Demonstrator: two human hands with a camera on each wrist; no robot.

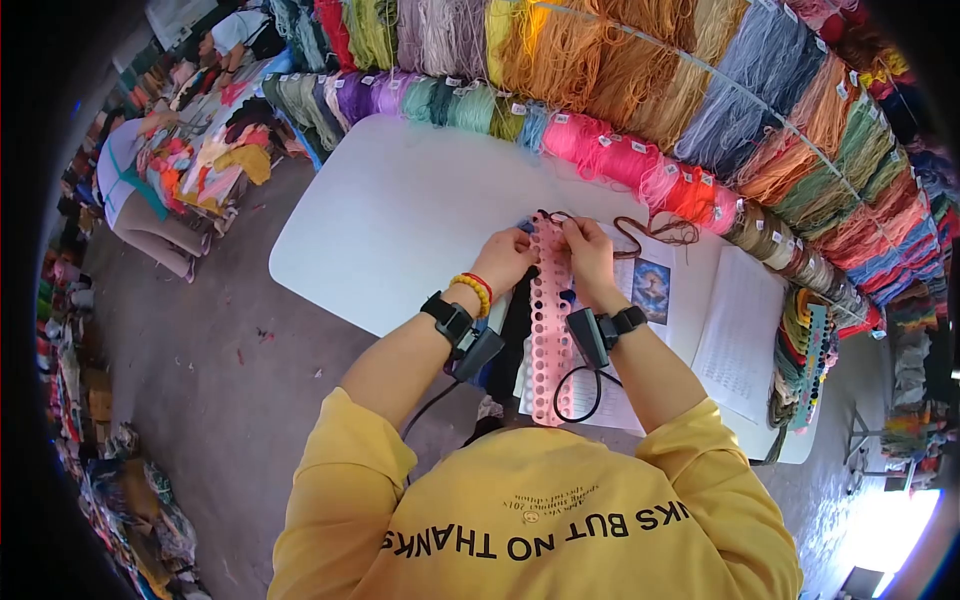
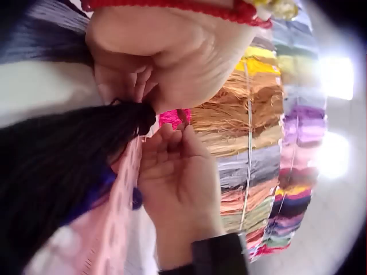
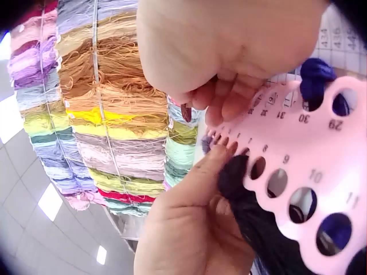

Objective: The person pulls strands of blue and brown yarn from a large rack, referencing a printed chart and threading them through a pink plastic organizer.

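Observation:
A long pink card [image 1: 545, 330] with numbered holes lies lengthwise between the two hands. At its far end the left hand [image 1: 507, 258] grips the edge beside a hank of black thread [image 3: 258, 223] looped through a hole. The right hand [image 1: 588, 258] pinches brown thread [image 1: 650, 232] at the opposite edge; the tips of its fingers are partly hidden in the right wrist view. Dark blue thread [image 3: 317, 77] is knotted on the card near hole 30. The left wrist view has black thread [image 2: 51, 154] hanging beside the card.
Under the hands is a white table [image 1: 400, 190]. Printed sheets [image 1: 735, 330] with a picture [image 1: 651, 290] lie to the right, near a teal card [image 1: 812, 365] holding threads. Coloured yarn hanks [image 1: 600, 150] line the far edge. Another person [image 1: 145, 190] bends over a pile at left.

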